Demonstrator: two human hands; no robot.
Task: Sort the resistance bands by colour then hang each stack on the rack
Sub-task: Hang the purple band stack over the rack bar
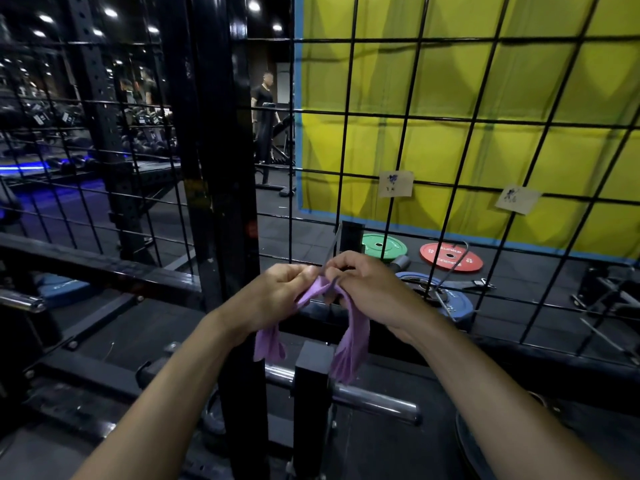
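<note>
Both hands raised before the grid: left hand [277, 292] and right hand [367, 285] pinching purple bands [349, 341] at their top, fingers curled, ends drooping either side. Thin hook [330, 252] rising between fingertips, against grid [346, 150]. Likely risk: bands slipping off hook if released early. Labels [395, 183] beyond.

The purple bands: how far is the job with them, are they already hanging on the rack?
Not yet. Both hands, left hand and right hand, pinch a stack of purple bands at a metal hook on the wire grid rack, so purple looks sorted. No band hangs freely on the grid. Other colours are not in view.
</note>
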